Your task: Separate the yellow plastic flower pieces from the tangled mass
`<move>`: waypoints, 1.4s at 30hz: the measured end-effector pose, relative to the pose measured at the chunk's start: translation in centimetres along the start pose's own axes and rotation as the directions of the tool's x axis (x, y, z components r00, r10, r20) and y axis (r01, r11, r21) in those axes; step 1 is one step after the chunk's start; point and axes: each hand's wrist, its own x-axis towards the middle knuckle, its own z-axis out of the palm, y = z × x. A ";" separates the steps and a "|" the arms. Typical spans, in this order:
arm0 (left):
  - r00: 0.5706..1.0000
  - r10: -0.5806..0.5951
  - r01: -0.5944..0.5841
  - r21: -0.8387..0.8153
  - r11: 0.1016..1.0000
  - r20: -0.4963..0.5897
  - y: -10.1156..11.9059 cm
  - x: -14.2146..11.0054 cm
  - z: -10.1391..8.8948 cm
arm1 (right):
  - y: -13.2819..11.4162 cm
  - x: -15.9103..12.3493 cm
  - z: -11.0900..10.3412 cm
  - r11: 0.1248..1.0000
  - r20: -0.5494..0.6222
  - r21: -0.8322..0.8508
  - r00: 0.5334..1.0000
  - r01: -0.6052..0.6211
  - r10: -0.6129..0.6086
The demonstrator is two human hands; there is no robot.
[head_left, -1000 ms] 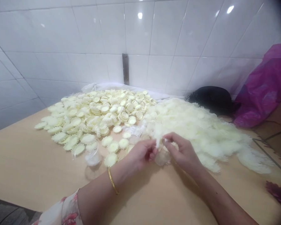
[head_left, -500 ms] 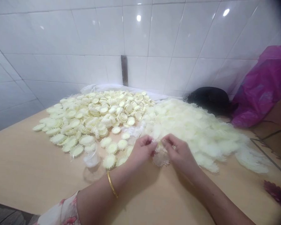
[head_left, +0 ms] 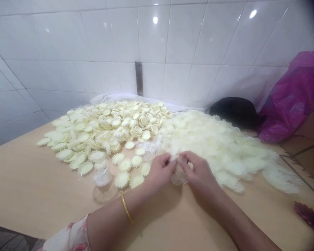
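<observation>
My left hand and my right hand meet at the fingertips above the table, each closed in a pinch. Between them is a small white frilled petal piece, mostly covered by the fingers. Just below the fingertips shows a thin, translucent scalloped petal piece; I cannot tell if it is held or lies on the table. Left of my left hand are several pale yellow scalloped discs. Behind my right hand spreads a heap of thin, pale petal pieces.
A large pile of cupped yellow discs covers the back left of the table. A small clear cup with white contents stands near it. At the back right are a black item and a magenta plastic bag. A dark red flower piece lies right.
My hands have drawn together, and the white petal piece that stood up between them is now mostly hidden by my fingers. The view has shifted slightly; the piles look unchanged.
</observation>
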 end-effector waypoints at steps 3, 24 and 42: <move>1.000 0.021 -0.021 -0.002 1.000 0.017 0.1 0.0 0.0 | 0.1 0.0 0.0 0.999 -0.010 -0.042 1.000 0.014 -0.014; 0.990 -0.130 0.143 -0.453 0.880 0.061 0.6 -0.2 0.5 | 0.8 1.0 -0.4 0.900 -0.099 0.354 0.946 -0.255 0.308; 0.999 -0.030 0.022 -0.249 0.968 -0.028 0.8 -0.5 0.9 | 0.5 1.0 0.0 0.907 -0.180 0.354 0.936 -0.226 0.304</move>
